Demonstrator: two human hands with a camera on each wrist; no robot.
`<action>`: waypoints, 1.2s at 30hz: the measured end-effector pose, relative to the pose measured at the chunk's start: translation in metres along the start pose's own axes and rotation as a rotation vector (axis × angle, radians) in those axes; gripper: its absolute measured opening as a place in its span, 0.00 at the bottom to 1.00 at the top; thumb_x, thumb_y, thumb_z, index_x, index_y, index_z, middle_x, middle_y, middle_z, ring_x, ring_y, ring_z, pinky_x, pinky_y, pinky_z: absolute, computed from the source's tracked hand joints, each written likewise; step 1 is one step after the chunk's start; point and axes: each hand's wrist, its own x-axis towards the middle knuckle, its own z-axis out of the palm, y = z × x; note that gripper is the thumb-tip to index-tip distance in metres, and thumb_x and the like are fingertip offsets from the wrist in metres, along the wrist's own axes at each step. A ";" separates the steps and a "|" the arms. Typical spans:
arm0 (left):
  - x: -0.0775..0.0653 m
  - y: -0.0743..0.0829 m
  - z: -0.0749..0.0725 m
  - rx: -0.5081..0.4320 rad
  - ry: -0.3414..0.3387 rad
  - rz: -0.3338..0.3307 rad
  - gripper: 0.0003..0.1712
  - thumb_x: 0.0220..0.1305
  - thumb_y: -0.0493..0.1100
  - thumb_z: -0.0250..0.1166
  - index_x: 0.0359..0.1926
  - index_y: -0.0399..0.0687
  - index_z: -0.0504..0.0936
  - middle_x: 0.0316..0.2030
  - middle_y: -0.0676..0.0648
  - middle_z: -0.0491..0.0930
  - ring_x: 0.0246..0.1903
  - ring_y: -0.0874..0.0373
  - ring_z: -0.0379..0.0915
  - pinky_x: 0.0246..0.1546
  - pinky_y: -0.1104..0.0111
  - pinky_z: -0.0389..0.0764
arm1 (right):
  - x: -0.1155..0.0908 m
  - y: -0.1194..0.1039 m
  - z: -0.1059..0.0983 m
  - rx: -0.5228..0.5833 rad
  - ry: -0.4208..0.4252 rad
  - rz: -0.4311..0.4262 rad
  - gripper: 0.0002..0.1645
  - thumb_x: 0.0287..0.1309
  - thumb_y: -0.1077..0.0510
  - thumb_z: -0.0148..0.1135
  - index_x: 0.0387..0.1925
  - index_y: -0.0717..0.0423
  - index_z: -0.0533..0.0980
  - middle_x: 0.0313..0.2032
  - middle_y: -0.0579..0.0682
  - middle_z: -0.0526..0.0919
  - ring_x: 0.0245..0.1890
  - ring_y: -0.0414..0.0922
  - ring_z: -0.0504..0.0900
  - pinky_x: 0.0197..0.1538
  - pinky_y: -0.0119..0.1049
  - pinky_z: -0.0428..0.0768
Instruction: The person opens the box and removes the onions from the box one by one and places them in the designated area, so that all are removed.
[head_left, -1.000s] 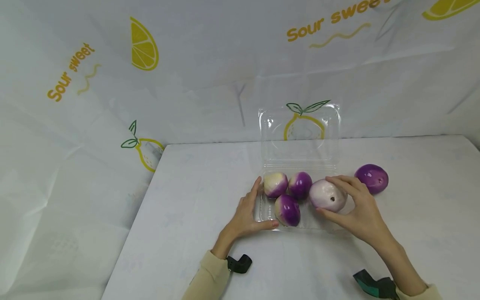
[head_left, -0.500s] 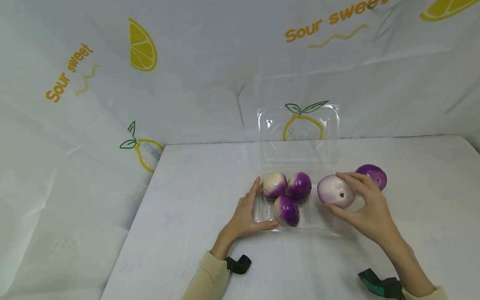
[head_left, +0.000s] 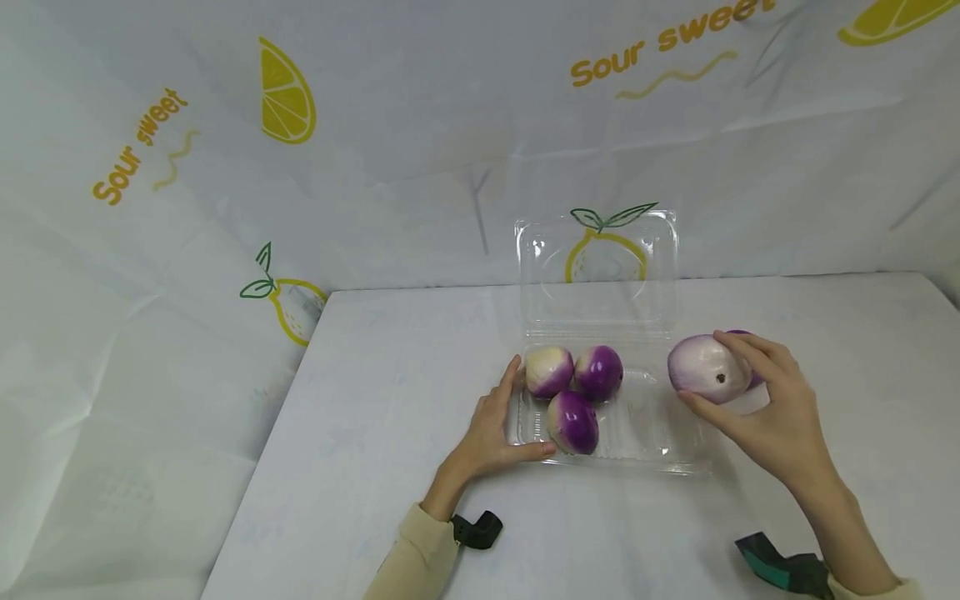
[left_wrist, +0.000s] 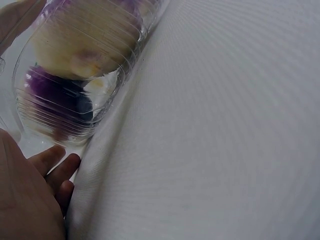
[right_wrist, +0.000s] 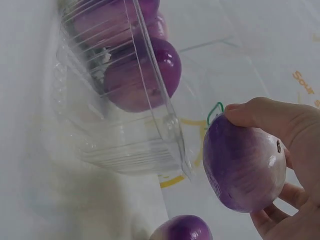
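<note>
My right hand (head_left: 787, 421) grips a pale purple-and-white turnip (head_left: 703, 367) between thumb and fingers, raised just off the right side of a clear plastic clamshell box (head_left: 654, 421). In the right wrist view the held turnip (right_wrist: 245, 165) shows a small dark spot at one end. Three purple-and-cream turnips (head_left: 573, 422) sit together in the box's left half. At that end my left hand (head_left: 487, 429) spans the near left corner, straight fingers along the left side and thumb at the front edge. Another purple turnip (right_wrist: 185, 230) is mostly hidden behind the held one in the head view.
The box's clear lid (head_left: 596, 275) stands raised at the back, against a white cloth (head_left: 420, 167) printed with lemons and lettering. A white-covered table (head_left: 375, 400) lies beneath everything. Each wrist wears a dark camera mount (head_left: 480, 529).
My right hand has carried the pale turnip rightward and slightly back, from over the box's right half to beyond its right edge. My left hand stays at the box corner.
</note>
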 end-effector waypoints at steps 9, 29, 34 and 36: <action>0.000 0.001 0.000 -0.005 -0.009 -0.015 0.74 0.46 0.55 0.76 0.83 0.54 0.36 0.76 0.42 0.64 0.76 0.41 0.59 0.73 0.35 0.56 | 0.005 0.006 -0.014 0.023 0.056 0.037 0.50 0.26 0.75 0.83 0.61 0.58 0.80 0.55 0.19 0.68 0.58 0.21 0.67 0.56 0.11 0.63; -0.001 0.000 0.001 0.010 0.001 -0.002 0.74 0.45 0.54 0.77 0.83 0.53 0.37 0.76 0.41 0.65 0.75 0.40 0.60 0.72 0.36 0.58 | 0.013 0.026 -0.043 -0.020 0.147 0.145 0.51 0.33 0.74 0.81 0.66 0.56 0.76 0.54 0.18 0.69 0.58 0.23 0.66 0.63 0.12 0.66; 0.000 0.000 0.001 0.010 0.010 0.021 0.74 0.45 0.54 0.77 0.83 0.52 0.37 0.75 0.40 0.66 0.74 0.38 0.61 0.72 0.35 0.60 | 0.012 0.031 -0.048 -0.031 0.173 0.162 0.50 0.34 0.74 0.80 0.66 0.58 0.76 0.53 0.17 0.68 0.58 0.22 0.66 0.64 0.13 0.66; 0.001 0.000 0.000 0.010 0.011 0.025 0.74 0.44 0.54 0.77 0.83 0.51 0.38 0.75 0.39 0.65 0.74 0.38 0.62 0.71 0.34 0.60 | 0.012 0.034 -0.049 -0.033 0.184 0.155 0.50 0.34 0.75 0.79 0.66 0.60 0.76 0.53 0.17 0.68 0.59 0.22 0.66 0.65 0.14 0.67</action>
